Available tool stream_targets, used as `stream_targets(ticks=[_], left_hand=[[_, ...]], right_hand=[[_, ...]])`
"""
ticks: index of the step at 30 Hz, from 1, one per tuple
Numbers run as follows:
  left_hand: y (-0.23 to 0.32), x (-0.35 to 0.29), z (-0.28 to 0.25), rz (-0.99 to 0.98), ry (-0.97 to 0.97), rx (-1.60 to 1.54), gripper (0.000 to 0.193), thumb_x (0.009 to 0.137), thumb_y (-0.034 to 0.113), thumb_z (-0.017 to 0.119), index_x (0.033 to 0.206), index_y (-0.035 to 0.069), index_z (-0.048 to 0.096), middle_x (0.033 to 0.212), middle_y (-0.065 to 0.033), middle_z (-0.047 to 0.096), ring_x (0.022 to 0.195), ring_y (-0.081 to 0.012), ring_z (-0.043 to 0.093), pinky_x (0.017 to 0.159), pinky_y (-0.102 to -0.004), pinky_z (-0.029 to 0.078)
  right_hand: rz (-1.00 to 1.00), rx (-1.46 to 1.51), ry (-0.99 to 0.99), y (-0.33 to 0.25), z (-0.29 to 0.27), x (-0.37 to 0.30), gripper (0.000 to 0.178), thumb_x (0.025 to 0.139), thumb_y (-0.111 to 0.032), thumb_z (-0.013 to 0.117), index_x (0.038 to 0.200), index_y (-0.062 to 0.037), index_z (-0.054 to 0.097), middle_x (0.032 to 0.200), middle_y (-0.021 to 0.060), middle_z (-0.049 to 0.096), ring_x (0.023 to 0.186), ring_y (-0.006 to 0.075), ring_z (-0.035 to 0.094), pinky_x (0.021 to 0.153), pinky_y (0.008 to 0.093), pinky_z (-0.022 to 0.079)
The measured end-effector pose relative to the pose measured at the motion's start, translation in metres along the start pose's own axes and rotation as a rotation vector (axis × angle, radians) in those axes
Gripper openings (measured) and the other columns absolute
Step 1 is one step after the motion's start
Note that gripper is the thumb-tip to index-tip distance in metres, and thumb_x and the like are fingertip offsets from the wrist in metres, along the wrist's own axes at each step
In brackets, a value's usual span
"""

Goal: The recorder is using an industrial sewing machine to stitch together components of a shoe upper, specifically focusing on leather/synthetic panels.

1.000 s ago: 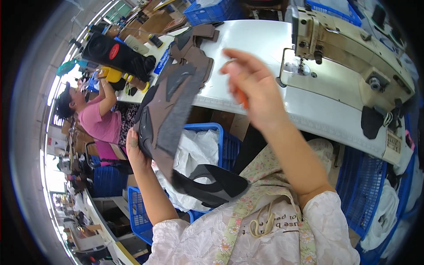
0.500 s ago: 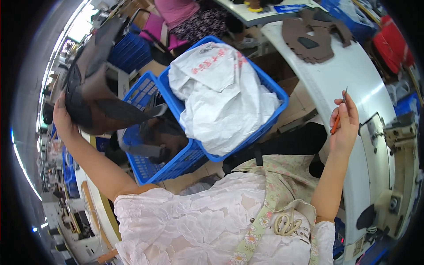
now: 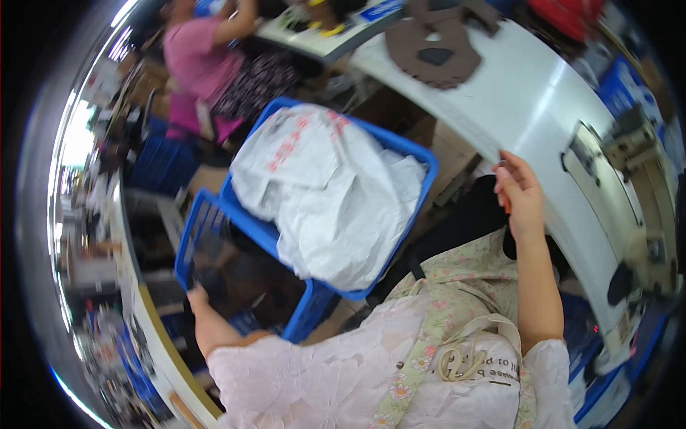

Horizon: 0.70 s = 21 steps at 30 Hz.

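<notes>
My left hand [image 3: 197, 294] is low at the left end of a blue basket [image 3: 187, 247], beside dark pieces [image 3: 243, 264] inside it. Its fingers are smeared and partly hidden, so I cannot tell whether it grips anything. My right hand [image 3: 520, 189], raised near the white table's edge, is closed around a slim orange-handled tool [image 3: 507, 204]. The tool's tip barely shows. Between my hands, a second blue basket [image 3: 427, 179] holds a crumpled white sack [image 3: 336, 193] with red print, overlapping the first basket.
Brown cut pieces [image 3: 446, 57] lie on the white table [image 3: 529, 93] at the far right. A sewing machine [image 3: 639, 171] stands along its right side. Past the baskets sits a person in pink [image 3: 207, 57] at another table. A long worktop edge [image 3: 161, 343] runs at my left.
My left hand has come down and inward from holding up large dark pieces; these no longer hang from it. My right hand has moved slightly left, still with the orange tool. The view has shifted.
</notes>
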<state>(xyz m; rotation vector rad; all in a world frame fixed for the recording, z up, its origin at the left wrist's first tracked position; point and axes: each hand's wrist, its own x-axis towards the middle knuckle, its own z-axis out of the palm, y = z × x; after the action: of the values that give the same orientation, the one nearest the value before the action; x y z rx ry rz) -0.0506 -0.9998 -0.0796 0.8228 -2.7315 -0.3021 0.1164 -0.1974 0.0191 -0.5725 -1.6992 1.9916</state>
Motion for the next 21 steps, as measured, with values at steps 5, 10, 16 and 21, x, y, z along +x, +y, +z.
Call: stream_targets(ticks=[5, 10, 16, 21], left_hand=[[0.269, -0.030, 0.021, 0.478, 0.338, 0.180, 0.056, 0.077, 0.019, 0.068, 0.127, -0.001, 0.052, 0.131, -0.0257, 0.050, 0.121, -0.0391, 0.048, 0.103, -0.0466, 0.038], [0.593, -0.179, 0.032, 1.467, 0.195, -0.569, 0.054, 0.076, 0.022, 0.071, 0.125, 0.004, 0.055, 0.136, -0.0255, 0.044, 0.128, -0.0417, 0.039, 0.107, -0.0483, 0.031], [0.772, -0.300, 0.049, 1.517, -0.223, -0.457, 0.078, 0.078, 0.047, 0.070, 0.133, -0.003, 0.046, 0.147, -0.0268, 0.031, 0.135, -0.0406, 0.032, 0.110, -0.0474, 0.028], [0.812, -0.331, 0.049, 1.407, -0.312, -0.168, 0.098, 0.065, 0.064, 0.074, 0.130, -0.004, 0.047, 0.136, -0.0285, 0.045, 0.129, -0.0397, 0.040, 0.108, -0.0480, 0.030]], right_hand=[[0.079, -0.020, 0.077, 0.004, -0.018, -0.011, 0.038, 0.088, -0.013, 0.067, 0.123, -0.0027, 0.058, 0.097, 0.0021, 0.057, 0.072, 0.0076, 0.054, 0.054, 0.0197, 0.041], [-0.059, -0.061, -0.021, 0.008, -0.008, -0.014, 0.039, 0.088, -0.010, 0.066, 0.125, -0.0053, 0.057, 0.095, -0.0018, 0.058, 0.074, 0.0063, 0.053, 0.063, 0.0194, 0.043], [-0.082, -0.308, -0.064, -0.026, -0.037, -0.051, 0.041, 0.085, -0.016, 0.071, 0.122, -0.0042, 0.060, 0.093, 0.0001, 0.058, 0.073, 0.0066, 0.048, 0.067, 0.0214, 0.042], [-0.033, -0.175, 0.182, -0.015, -0.086, -0.078, 0.040, 0.085, -0.005, 0.069, 0.124, -0.0036, 0.058, 0.106, 0.0016, 0.061, 0.092, 0.0084, 0.055, 0.084, 0.0242, 0.045]])
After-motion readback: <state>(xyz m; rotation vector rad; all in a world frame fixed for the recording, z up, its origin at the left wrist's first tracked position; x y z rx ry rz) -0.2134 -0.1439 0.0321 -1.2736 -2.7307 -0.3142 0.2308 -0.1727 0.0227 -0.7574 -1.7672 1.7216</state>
